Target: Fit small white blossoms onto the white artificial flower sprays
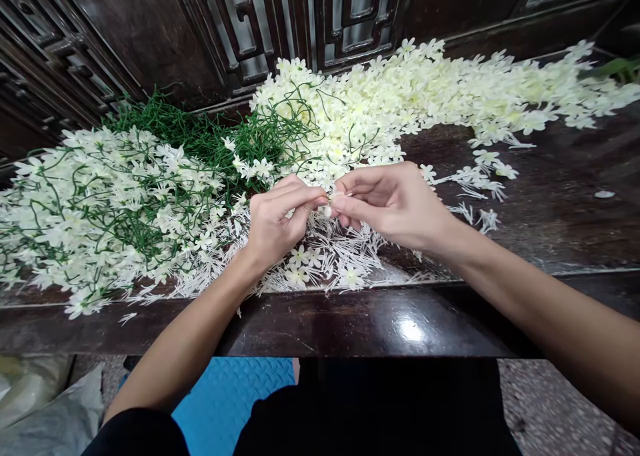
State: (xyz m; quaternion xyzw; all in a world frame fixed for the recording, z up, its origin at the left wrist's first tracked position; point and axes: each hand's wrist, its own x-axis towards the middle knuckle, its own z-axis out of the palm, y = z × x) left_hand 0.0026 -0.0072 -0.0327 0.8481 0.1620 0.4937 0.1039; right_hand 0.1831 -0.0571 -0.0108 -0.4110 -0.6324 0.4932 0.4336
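Left hand (pixel 275 226), right hand (pixel 393 206): center, pinching pale bit (pixel 328 211)
Green stems (pixel 197 133): ten o'clock
Flowers (pixel 425 96): nine, two o'clock

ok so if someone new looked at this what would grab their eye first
Probably the long bank of loose cream-white blossoms running across the back and right of the dark wooden surface. Next, the green-stemmed white flowers heaped at the left. In the middle, the left hand and right hand meet at the fingertips around a small pale piece.
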